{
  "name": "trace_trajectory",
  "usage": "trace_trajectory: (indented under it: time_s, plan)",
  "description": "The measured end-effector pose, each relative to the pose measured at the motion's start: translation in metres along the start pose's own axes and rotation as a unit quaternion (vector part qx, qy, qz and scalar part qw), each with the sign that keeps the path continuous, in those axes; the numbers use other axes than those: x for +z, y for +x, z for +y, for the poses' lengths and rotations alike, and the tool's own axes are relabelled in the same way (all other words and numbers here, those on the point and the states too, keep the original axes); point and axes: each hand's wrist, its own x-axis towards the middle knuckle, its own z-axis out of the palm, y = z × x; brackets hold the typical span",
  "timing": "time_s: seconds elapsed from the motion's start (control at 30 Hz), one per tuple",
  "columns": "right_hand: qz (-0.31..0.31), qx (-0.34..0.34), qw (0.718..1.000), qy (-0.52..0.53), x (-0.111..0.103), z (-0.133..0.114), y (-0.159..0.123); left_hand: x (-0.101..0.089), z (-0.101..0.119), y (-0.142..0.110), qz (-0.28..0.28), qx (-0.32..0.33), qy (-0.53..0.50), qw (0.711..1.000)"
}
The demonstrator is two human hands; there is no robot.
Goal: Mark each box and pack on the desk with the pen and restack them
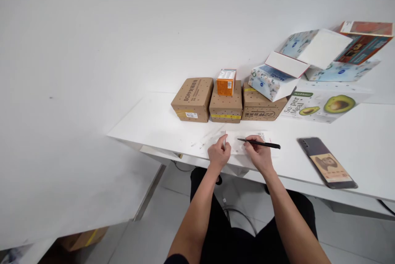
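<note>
A flat white box (237,147) with dark print at its right end lies near the front edge of the white table. My left hand (219,151) grips its left end, thumb and index finger at the edge and the other fingers curled. In my right hand (259,154) is a black pen (266,144), pinched between thumb and fingers. The pen slants across the box with its tip pointing left, over the white surface. Whether the tip touches it, I cannot tell. My right hand and the pen hide part of the box.
Brown cardboard boxes (195,96) line the wall, one topped by a small orange box (226,83). Blue-and-white cartons (271,81) are piled further right, above an avocado-printed box (321,105). A phone (327,162) lies on the table (138,124) to my right.
</note>
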Motion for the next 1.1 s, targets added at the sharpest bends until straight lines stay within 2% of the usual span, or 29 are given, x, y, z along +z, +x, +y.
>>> trace_trajectory:
  time_s: [0.17,0.3,0.47,0.67,0.97,1.1]
  plan:
    - [0.005,0.003,0.997,-0.082,-0.0005,-0.001,-0.0036,0.0007,0.0,0.0002,-0.006,0.014,-0.007,1.0]
    - [-0.03,-0.03,0.99,-0.134,-0.0014,-0.0012,-0.0037,0.0005,0.0009,0.0007,-0.009,0.007,-0.014,1.0]
    - [-0.055,-0.031,0.985,-0.159,-0.0007,-0.0025,-0.003,0.0013,0.0009,0.0009,-0.008,-0.001,-0.012,1.0]
    - [-0.071,-0.065,0.974,-0.206,-0.0006,-0.0017,-0.0016,0.0029,-0.0012,0.0008,-0.013,-0.002,-0.005,1.0]
    - [-0.077,-0.077,0.974,-0.197,-0.0013,-0.0019,-0.0007,0.0048,-0.0034,0.0009,-0.01,0.0,-0.001,1.0]
    - [-0.063,-0.047,0.983,-0.167,-0.0021,-0.0031,-0.0021,0.0053,-0.0034,0.001,-0.013,-0.004,-0.003,1.0]
